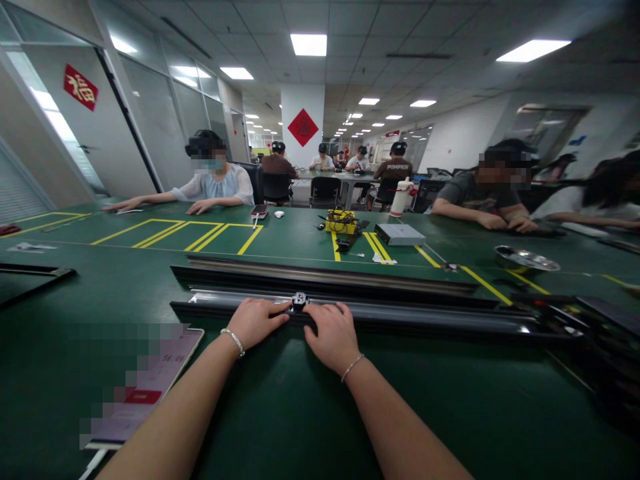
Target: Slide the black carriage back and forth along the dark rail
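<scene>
A long black metal rail (425,319) lies crosswise on the green table, its shiny channel facing up. At the rail's middle sits a small black fitting (300,301) with a silver top. From the left, my left hand (256,324) reaches it, index finger against its side and thumb lower at the rail's near edge. My right hand (331,333) closes in from the other side, index finger at the fitting and the other fingers bent over the rail. Finger undersides are hidden. Just behind lies a second black rail (350,283), roughly parallel.
A phone (150,393) with a cable lies at front left. A black frame corner (37,277) is at far left. Beyond are a yellow box (341,221) with cables, a grey box (400,235) and a metal bowl (526,260). Other people sit across the table.
</scene>
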A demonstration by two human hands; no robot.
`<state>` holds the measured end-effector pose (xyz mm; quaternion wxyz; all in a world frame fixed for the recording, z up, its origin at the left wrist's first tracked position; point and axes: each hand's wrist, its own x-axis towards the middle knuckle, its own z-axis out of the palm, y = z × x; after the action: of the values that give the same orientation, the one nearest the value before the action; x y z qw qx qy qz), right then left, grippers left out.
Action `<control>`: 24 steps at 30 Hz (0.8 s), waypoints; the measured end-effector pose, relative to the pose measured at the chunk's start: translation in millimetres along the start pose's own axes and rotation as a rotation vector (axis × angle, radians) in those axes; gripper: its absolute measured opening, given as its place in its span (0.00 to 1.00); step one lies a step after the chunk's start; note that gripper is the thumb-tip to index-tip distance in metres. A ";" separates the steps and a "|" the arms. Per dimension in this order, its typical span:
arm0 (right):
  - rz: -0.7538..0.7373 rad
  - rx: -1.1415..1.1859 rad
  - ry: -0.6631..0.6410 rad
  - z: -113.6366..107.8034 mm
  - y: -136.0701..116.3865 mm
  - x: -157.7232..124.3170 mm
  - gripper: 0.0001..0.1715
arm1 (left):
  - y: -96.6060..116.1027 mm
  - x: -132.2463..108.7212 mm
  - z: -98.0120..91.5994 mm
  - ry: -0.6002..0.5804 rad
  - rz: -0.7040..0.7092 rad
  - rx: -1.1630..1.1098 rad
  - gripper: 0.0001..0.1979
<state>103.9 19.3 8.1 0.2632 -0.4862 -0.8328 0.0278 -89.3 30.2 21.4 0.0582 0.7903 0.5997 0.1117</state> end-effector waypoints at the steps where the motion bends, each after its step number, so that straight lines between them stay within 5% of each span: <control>1: -0.002 -0.003 0.000 0.0 0.1 -0.1 0.15 | 0.0 -0.1 0.1 0.000 0.002 0.003 0.21; 18: 0.025 0.046 0.068 4.4 1.3 -1.1 0.22 | -0.6 -0.2 0.2 -0.007 0.006 0.030 0.21; 24: 0.027 0.036 0.057 6.6 2.6 0.0 0.16 | -1.2 0.2 1.1 -0.001 0.015 0.020 0.21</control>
<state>102.9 22.0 1.7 0.2952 -0.4934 -0.8176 0.0324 -90.2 30.7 20.1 0.0499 0.7952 0.5949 0.1057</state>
